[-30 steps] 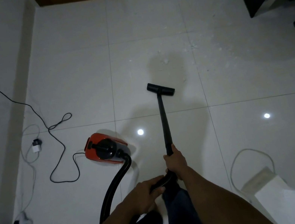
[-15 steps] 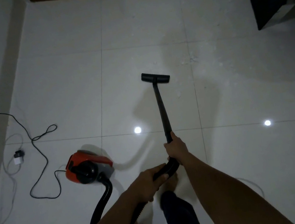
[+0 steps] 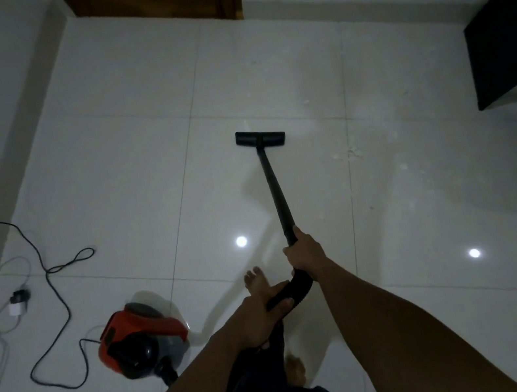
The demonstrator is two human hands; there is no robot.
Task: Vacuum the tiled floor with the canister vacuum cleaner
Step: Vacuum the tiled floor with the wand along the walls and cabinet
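One wand (image 3: 275, 189), left grip (image 3: 264, 312), right grip (image 3: 305, 253)

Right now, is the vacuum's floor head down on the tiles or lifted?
Down, it seems: the floor head lies flat on the tiled floor, no gap showing; the wand slants back to the right hand.

Red canister vacuum (image 3: 140, 334) on white tiled floor (image 3: 128, 170), black wand (image 3: 275, 189) slanting to flat nozzle (image 3: 259, 133)

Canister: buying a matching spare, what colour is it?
The canister is red and black; head view.
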